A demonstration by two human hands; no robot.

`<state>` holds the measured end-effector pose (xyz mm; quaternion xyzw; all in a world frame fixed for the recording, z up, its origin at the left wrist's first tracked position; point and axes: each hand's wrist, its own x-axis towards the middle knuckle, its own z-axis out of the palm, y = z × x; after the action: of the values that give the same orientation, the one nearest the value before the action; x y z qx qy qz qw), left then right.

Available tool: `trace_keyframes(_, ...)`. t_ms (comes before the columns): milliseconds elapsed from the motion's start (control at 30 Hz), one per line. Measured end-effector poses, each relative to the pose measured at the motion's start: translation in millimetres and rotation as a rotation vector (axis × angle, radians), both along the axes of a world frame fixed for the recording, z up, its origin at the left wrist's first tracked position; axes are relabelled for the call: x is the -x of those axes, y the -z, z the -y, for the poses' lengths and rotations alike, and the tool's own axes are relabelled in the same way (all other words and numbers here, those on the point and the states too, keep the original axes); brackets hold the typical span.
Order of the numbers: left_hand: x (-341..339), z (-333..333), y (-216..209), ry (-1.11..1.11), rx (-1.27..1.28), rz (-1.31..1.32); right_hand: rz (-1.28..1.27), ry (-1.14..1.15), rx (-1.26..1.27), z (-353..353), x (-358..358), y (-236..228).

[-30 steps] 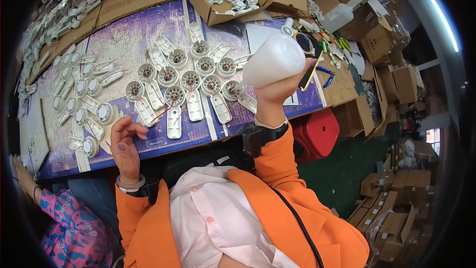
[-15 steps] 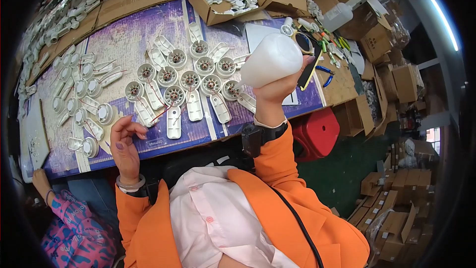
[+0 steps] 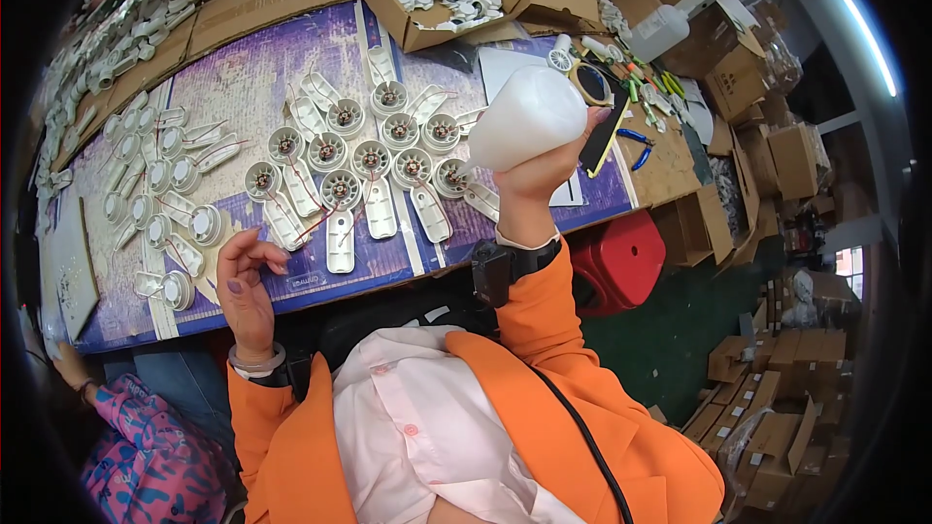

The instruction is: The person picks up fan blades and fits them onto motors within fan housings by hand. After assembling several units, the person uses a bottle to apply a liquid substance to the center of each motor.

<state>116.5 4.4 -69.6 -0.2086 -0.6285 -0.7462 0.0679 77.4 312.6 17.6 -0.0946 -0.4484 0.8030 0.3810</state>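
Observation:
My right hand [image 3: 539,175] is closed round a white translucent squeeze bottle [image 3: 529,116]. The bottle is tilted, and its narrow tip points down to the left, close to the round open housing [image 3: 450,178] of a small white handheld fan. Whether the tip touches that housing I cannot tell. Several more such fans [image 3: 371,159] lie grouped on the table, with motor parts showing inside and handle shells attached. My left hand [image 3: 250,286] hovers at the table's near edge beside a fan handle [image 3: 284,223]; its fingers are loosely bent and apart, with nothing visible in them.
More white fans [image 3: 175,289], closed side up, lie to the left. A cardboard box [image 3: 442,37] of small white parts stands at the back. Blue-handled pliers [image 3: 636,147], a tape roll [image 3: 590,84] and a red stool [image 3: 621,262] are at right. A co-worker's hand [image 3: 70,366] is at far left.
My right hand and the bottle have shifted very slightly left. My left hand is nearly still. The co-worker's hand at far left has moved a little down and left.

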Motion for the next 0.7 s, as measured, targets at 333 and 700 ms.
trace_keyframes(333, -0.6, -0.9, -4.6, -0.028, 0.005, 0.046, -0.023, 0.011, -0.019, -1.6, 0.5, 3.0)
trace_keyframes(700, -0.4, -0.4, -2.7, -0.023, 0.000, 0.034, -0.056, 0.040, -0.058, -6.6, -1.3, -8.8)
